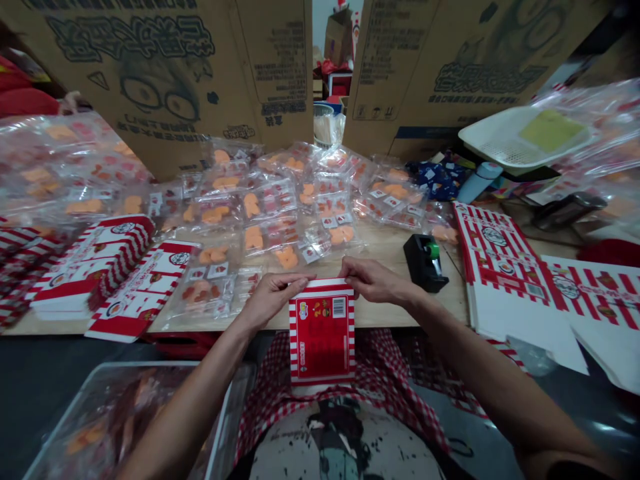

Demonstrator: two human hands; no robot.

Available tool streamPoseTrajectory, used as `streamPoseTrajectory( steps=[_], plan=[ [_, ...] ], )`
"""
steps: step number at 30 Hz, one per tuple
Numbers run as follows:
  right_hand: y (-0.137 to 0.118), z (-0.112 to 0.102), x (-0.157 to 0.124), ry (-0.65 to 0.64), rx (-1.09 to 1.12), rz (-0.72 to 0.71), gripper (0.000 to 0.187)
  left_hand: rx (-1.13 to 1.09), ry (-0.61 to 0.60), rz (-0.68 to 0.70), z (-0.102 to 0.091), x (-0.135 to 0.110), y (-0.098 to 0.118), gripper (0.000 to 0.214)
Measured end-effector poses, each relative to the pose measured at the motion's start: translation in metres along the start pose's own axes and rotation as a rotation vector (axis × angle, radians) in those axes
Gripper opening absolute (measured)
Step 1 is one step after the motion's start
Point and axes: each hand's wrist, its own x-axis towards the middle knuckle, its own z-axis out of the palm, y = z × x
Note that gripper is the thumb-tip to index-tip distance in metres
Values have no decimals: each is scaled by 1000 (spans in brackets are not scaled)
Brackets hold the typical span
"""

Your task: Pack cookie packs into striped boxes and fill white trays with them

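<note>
A red box with red-and-white striped edges (323, 340) is held at the table's front edge, its printed face and barcode toward me. My left hand (273, 297) pinches its upper left corner between thumb and fingers. At the upper right corner, my right hand (373, 280) is closed on the same box. Just beyond lie clear plastic packets (287, 233) with orange and brown pieces inside. Whether anything is inside the box is hidden.
Stacked printed cartons (95, 267) lie at left; flat striped cartons (495, 247) lie at right. A black tape dispenser (425, 263) stands right of centre. Cardboard boxes (200, 80) wall the back. A plastic bin (95, 380) sits below left. Another person's hand (73, 102) shows far left.
</note>
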Motion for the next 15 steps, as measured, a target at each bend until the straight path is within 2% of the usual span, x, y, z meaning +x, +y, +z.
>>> streamPoseTrajectory(
  steps=[3,6,8,11,15],
  plan=[
    [9,10,1,44,132,84,6,93,5,52,-2,0,-6,33],
    [13,14,7,64,215,187,7,97,21,50,-1,1,-7,32],
    [13,16,9,103,134,164,6,110,30,43,-1,1,-5,31],
    [11,17,3,139,-17,53,5,76,12,-14,-3,-3,-4,29],
    [10,20,-12,54,36,16,11,-175,-11,-167,2,-4,-9,38]
  ],
)
